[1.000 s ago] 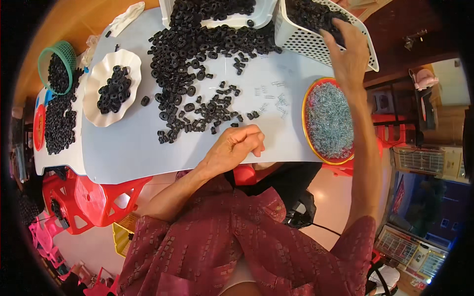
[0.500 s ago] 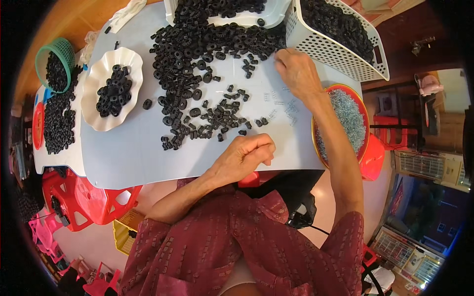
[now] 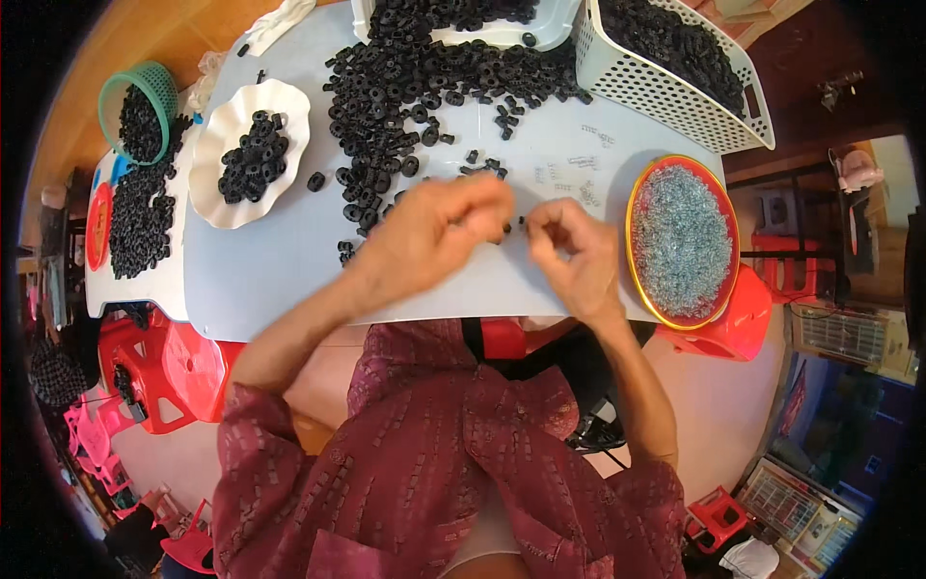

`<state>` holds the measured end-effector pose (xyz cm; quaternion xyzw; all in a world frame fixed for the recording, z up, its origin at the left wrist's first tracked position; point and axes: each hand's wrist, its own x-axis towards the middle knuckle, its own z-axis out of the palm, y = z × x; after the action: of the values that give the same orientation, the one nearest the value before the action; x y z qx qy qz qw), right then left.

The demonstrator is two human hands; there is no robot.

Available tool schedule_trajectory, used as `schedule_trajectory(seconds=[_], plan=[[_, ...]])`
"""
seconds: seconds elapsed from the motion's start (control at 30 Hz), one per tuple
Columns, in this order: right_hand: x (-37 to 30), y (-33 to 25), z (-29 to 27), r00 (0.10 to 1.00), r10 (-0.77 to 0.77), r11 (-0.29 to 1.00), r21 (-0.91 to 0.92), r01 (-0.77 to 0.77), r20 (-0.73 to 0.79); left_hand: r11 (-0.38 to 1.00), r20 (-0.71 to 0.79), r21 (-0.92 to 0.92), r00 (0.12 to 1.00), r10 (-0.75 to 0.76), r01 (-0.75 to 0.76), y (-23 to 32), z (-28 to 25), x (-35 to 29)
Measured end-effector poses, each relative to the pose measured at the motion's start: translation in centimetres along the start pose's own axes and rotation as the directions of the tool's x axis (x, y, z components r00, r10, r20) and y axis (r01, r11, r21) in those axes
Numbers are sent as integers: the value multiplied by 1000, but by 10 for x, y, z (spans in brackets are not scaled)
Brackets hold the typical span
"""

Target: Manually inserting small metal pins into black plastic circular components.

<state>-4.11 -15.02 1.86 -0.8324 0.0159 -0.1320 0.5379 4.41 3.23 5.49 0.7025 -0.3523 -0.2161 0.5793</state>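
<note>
My left hand point(image 3: 434, 227) is over the near part of the black pieces, its fingers curled and slightly blurred; whatever they hold is hidden. Beside it on the right, my right hand point(image 3: 582, 259) has thumb and forefinger pinched together, and I cannot make out what is between them. A tiny black piece point(image 3: 522, 222) shows by those fingertips. Small black plastic parts point(image 3: 386, 130), some ring-shaped, spread across the table beyond my hands. Little clear or metallic coils, like springs point(image 3: 579, 164), lie loose past my right hand.
A gold-rimmed red bowl point(image 3: 634, 253) of coils stands at the right. A white perforated basket point(image 3: 666, 101) of black parts is at the far right. A scalloped white dish point(image 3: 210, 198) and a tilted green basket point(image 3: 109, 116), both with black parts, are at left. Red stools point(image 3: 159, 362) stand below.
My right hand has come back from beside the white basket toward me. My left hand has moved forward and up over the black parts. The whole view has shifted slightly.
</note>
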Motion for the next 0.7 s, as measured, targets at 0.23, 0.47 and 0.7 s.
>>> schedule_trajectory(seconds=[0.23,0.47,0.7], plan=[[-12,9,2,997,80,971,229,-73,-21,598,-73,774,909,411,-208,-31,-55,95],[-12,10,2,996,93,965,247,-93,10,220,59,961,898,436,-170,-73,-48,130],[-12,8,-1,993,116,922,372,-104,-9,870,-208,471,941,267,-142,-40,-39,87]])
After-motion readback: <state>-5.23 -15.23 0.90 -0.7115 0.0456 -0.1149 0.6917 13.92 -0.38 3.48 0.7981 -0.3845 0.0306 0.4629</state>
